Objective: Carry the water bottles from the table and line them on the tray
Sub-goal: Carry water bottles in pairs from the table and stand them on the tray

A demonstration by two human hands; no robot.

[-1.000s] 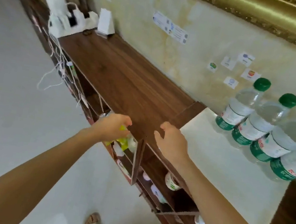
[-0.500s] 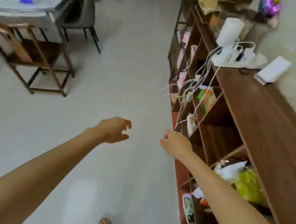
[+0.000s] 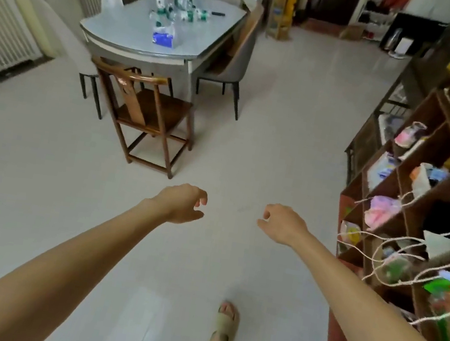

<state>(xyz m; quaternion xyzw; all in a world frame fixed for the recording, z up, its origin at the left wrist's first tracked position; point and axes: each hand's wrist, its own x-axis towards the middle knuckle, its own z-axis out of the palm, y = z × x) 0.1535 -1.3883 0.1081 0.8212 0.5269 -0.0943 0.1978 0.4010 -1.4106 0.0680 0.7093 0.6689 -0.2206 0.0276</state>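
While both arms reach forward over open pale floor, the left hand and right hand hang loosely curled, holding nothing. Bottles cluster on the far table, upper left; labels unreadable. Shelves edge the right.

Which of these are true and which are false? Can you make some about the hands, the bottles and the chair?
1. Both hands hold nothing. True: the left hand and right hand are empty, fingers loosely curled.
2. The bottles are on the table. True.
3. The wooden chair lies tipped over. False: it stands upright by the table.
4. The shelf is on the person's left. False: it is on the right.
5. A blue pack sits on the floor. False: it is on the table.
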